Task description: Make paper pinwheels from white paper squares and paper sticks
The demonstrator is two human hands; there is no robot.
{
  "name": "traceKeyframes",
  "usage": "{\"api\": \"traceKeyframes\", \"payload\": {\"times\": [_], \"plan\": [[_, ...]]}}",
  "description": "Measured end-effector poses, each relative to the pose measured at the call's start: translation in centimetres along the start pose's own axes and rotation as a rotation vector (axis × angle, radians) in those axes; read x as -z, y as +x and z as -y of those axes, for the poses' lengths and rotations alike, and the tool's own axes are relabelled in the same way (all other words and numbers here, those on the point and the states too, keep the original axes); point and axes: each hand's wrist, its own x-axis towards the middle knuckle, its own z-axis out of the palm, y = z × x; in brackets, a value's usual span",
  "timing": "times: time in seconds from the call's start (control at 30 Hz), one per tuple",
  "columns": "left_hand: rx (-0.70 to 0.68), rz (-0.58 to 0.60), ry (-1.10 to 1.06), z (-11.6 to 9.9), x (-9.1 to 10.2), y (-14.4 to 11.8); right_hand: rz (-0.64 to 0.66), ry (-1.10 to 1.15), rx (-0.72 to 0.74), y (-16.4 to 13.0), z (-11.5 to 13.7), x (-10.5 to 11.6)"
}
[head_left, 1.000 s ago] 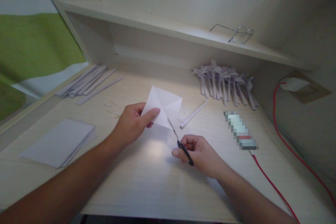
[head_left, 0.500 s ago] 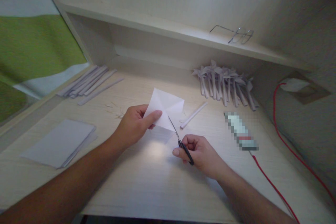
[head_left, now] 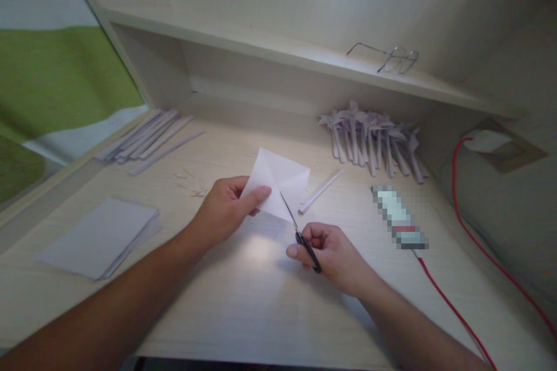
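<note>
My left hand point(head_left: 230, 206) pinches the left corner of a square white sheet of paper point(head_left: 285, 177), thumb on top, holding it above the desk. Faint creases cross at the sheet's middle. In my right hand point(head_left: 328, 252) are black-handled scissors point(head_left: 297, 232), my fingers at the handles. Their blades lie at the sheet's near right corner and point toward its centre; they look closed or nearly so. Just beyond the scissors, a rolled white paper stick point(head_left: 321, 191) lies on the desk.
Paper pinwheels on sticks point(head_left: 369, 133) lie together at the back right. More paper sticks point(head_left: 148, 136) and a paper stack point(head_left: 104, 237) are on the left, with small scraps point(head_left: 191, 182) nearby. A blurred phone point(head_left: 400, 217) with a red cable point(head_left: 455, 313) lies right; glasses point(head_left: 398, 59) rest on the shelf.
My left hand and the paper have shifted slightly to the right, against the scissors. My right hand and the scissors have stayed almost still.
</note>
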Motion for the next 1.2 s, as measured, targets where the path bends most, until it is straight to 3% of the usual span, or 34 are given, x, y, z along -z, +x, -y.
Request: {"api": "traceKeyframes", "payload": {"times": [0.73, 1.0, 1.2], "plan": [[-0.005, -0.031, 0.056, -0.02, 0.0, 0.13, -0.037, 0.034, -0.009, 0.03, 0.33, -0.21], [0.004, 0.029, 0.042, 0.26, 0.16, -0.02, -0.054, 0.098, 0.005, 0.42, -0.33, -0.18], [-0.016, -0.009, 0.052, 0.58, -0.1, 0.11, -0.065, 0.096, -0.014, 0.66, -0.3, -0.27]]}}
